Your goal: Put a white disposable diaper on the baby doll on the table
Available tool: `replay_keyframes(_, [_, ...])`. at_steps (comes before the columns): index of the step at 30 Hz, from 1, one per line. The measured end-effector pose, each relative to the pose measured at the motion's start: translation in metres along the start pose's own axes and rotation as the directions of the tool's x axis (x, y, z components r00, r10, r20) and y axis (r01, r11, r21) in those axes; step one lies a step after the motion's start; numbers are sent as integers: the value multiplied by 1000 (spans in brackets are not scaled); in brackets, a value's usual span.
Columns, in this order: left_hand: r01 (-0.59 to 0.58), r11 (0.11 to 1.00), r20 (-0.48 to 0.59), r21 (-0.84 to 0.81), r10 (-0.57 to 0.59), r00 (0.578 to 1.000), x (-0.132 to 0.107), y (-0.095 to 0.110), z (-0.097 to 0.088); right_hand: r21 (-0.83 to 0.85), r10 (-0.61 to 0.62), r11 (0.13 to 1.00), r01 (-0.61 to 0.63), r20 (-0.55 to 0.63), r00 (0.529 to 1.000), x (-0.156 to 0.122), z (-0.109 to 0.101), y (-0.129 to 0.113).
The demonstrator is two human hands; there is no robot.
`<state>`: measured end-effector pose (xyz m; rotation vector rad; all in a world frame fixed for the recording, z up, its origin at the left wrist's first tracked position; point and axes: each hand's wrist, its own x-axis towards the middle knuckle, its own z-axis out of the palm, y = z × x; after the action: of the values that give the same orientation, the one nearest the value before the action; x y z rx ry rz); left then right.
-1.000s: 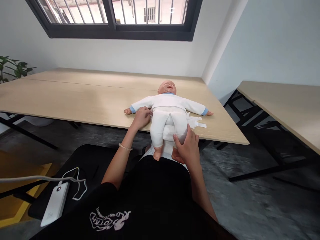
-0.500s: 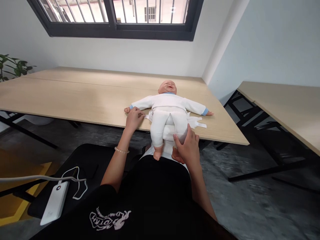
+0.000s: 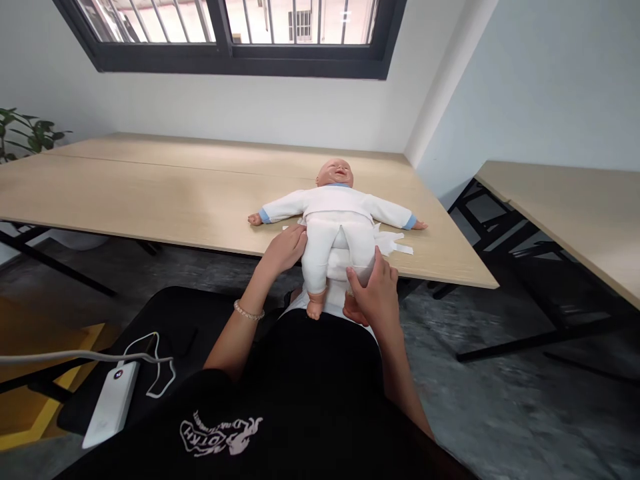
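(a) Left fingers (image 3: 298,235): I see them held together and gently curved, their tips laid against the outer hip of the baby doll (image 3: 336,215), where the white trousers meet the jacket. I cannot tell whether they pinch any cloth. The left hand (image 3: 285,248) lies over the near edge of the table (image 3: 150,200). A bead bracelet (image 3: 249,311) circles its wrist.

(b) Right thumb (image 3: 354,285): pressed on the front of the doll's trouser leg (image 3: 361,257), with the other fingers wrapped round the far side. The right hand (image 3: 376,297) is thus clasped on that leg, just off the table edge and close above my lap.

(c) Baby doll: on its back at the near edge of the table, head away from me and arms spread flat on the wood. Both legs overhang towards me, and one bare foot (image 3: 315,308) hangs beside the right hand.

(d) White cloth ties (image 3: 395,243): loose on the table, touching the doll's side under its arm.

(e) Surroundings: a white power bank (image 3: 110,403) with a looped cable (image 3: 161,373) sits low on my left. A potted plant (image 3: 27,137) stands at the far left, a barred window (image 3: 230,40) is above, and a second table (image 3: 575,213) stands well apart on the right.
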<state>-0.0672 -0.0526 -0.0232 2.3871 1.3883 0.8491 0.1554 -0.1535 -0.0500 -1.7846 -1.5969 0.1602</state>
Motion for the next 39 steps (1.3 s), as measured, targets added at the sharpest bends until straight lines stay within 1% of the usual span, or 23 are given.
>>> replay_keyframes(2, [-4, 993, 43, -120, 9, 999, -1, -6, 1, -15, -6, 1000, 6, -1, 1000, 0, 1, 1])
replay_keyframes(4, [18, 985, 76, -170, -5, 997, -2, -12, 2, -25, -11, 1000, 10, -4, 1000, 0, 2, 1])
replay_keyframes(7, [73, 992, 138, -105, -58, 989, -1, -17, 4, -28, -18, 999, 18, -22, 1000, -1, 4, 2])
replay_keyframes(10, [81, 997, 192, -18, -76, 979, 2, -14, 4, -28, -30, 999, 29, -36, 999, -1, 4, 2])
replay_keyframes(13, [100, 995, 183, 22, -102, 978, 5, -8, 5, -26, -30, 999, 29, -37, 999, -1, 4, 1])
replay_keyframes(16, [133, 991, 178, 28, -136, 975, 8, -6, 6, -28, -17, 999, 16, -22, 1000, -1, 2, 0])
replay_keyframes(18, [143, 990, 148, -4, -141, 979, 9, -9, 8, -31, -2, 1000, 2, -1, 1000, -1, 1, -1])
replay_keyframes(21, [141, 983, 32, -117, -138, 990, 10, -16, 11, -30, 11, 1000, -10, 18, 1000, -1, 0, -2])
replay_keyframes(23, [132, 973, -50, -188, -144, 988, 10, -20, 14, -28, 13, 1000, -13, 15, 1000, -1, 0, -2])
replay_keyframes(25, [122, 970, -95, -211, -144, 985, 10, -22, 15, -29, 11, 1000, -11, 6, 1000, -1, 0, -2])
replay_keyframes(27, [98, 974, -78, -203, -115, 990, 8, -22, 16, -28, 1, 1000, -1, -5, 1000, -1, 1, -1])
replay_keyframes(31, [32, 984, 30, -178, -27, 999, 7, -20, 14, -30, -16, 999, 15, -21, 1000, -1, 3, 1])
replay_keyframes(33, [1, 983, 43, -184, 7, 999, 5, -17, 13, -43, -28, 999, 27, -28, 999, -1, 4, 2])
replay_keyframes(35, [22, 974, 12, -224, -20, 1000, 0, -10, 13, -62, -48, 997, 45, -37, 998, -2, 5, 4])
replay_keyframes(37, [96, 954, -58, -285, -117, 991, -11, 2, 18, -81, -73, 994, 70, -35, 997, -4, 6, 4])
replay_keyframes(38, [136, 941, -102, -308, -175, 979, -18, 9, 22, -86, -89, 993, 86, -30, 996, -5, 5, 3])
replay_keyframes(39, [129, 937, -133, -323, -180, 975, -25, 17, 26, -86, -106, 991, 104, -27, 994, -6, 5, 2])
